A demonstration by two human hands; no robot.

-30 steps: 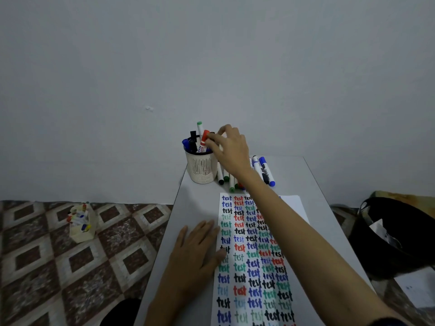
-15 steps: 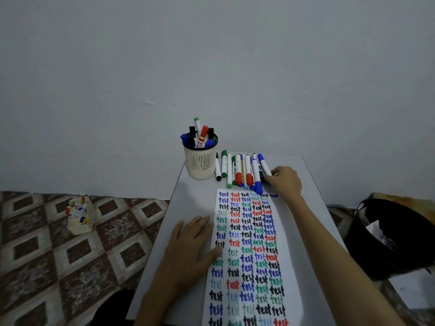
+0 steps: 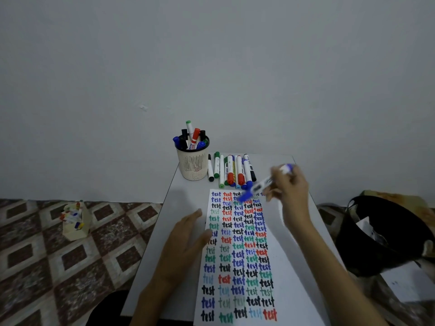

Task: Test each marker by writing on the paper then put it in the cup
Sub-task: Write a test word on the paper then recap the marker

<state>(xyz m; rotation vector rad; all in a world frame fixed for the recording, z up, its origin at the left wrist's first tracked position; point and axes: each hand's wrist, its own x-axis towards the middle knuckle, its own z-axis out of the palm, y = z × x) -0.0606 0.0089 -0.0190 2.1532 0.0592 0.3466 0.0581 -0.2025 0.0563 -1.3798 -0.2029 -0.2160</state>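
Your right hand (image 3: 288, 187) grips a blue-and-white marker (image 3: 261, 184), with the fingers curled round its barrel. The marker is held tilted in the air above the far right corner of the white paper sheet (image 3: 237, 255), one blue end pointing down and left toward the sheet. Motion blur hides whether the cap is on.

Your left hand (image 3: 186, 234) lies palm down on the grey desk (image 3: 179, 201), fingers straight and together, thumb at the left edge of the sheet. It holds nothing. The two hands are well apart.

Rows of the word "test" in blue, red, black and green cover the sheet. A cream perforated plastic cup (image 3: 193, 165) stands upright at the far left corner of the desk, beyond the sheet, with several markers upright inside it. A row of loose markers (image 3: 231, 170) lies on the desk just right of the cup, between the cup and your right hand.

On the patterned tile floor (image 3: 35, 267) to the left stands a small cream box (image 3: 76, 229) of markers. A black bin (image 3: 381, 234) sits to the right of the desk.
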